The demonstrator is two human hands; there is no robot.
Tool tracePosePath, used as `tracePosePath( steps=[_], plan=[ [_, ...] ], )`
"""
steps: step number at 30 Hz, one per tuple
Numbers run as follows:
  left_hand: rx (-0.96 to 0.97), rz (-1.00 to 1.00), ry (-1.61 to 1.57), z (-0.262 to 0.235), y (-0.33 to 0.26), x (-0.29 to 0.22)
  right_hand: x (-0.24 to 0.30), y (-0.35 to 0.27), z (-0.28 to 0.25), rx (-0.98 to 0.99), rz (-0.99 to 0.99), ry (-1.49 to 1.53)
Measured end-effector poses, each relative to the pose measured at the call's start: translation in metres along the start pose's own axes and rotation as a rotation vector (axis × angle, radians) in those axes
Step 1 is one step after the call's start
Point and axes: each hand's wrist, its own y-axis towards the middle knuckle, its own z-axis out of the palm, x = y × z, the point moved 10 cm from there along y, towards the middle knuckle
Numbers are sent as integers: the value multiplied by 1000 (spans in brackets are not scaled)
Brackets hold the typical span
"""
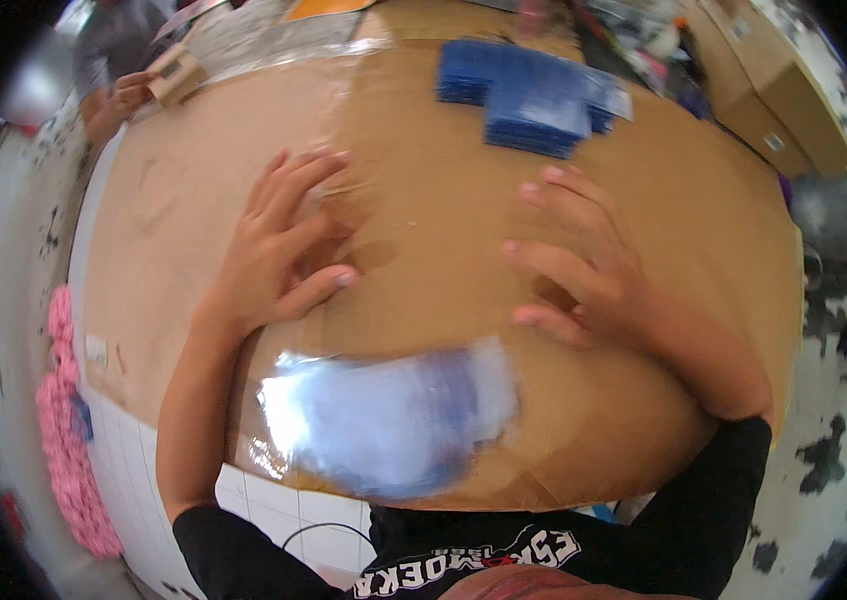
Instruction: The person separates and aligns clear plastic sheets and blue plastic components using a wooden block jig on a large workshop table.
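head view: left hand (288, 240) and right hand (583, 255) both empty, grip on each spread, fingers loosely bent above the cardboard-covered desk (423, 290), can't tell if any fingertip touches it; blue packets (533, 100) stacked in overlapping piles at the far side, just beyond the right fingertips; clear plastic sleeves (393, 410) lie in a blurred, shiny heap at the near edge; co-worker (128, 40) at upper left with a small box (178, 75); sleeves look light, thin, floppy, slippery, best pinched at an edge; blue packets probably slide, so hold a pile by opposite sides
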Motion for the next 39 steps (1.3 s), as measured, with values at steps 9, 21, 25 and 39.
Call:
tracePosePath(
  steps=[9, 21, 25, 39],
  plan=[
    [-51, 66, -2, 11, -7, 2, -3, -1, 31, 249, 45, 43],
    [-108, 86, -24, 4, -17, 2, 48, 28, 67, 403, 346, 364],
    [-139, 98, -15, 7, -20, 4, 25, 18, 77, 347, 687, 622],
    [149, -270, -927, 9, -33, 13, -13, 35, 76, 191, 861, 932]
  ],
)
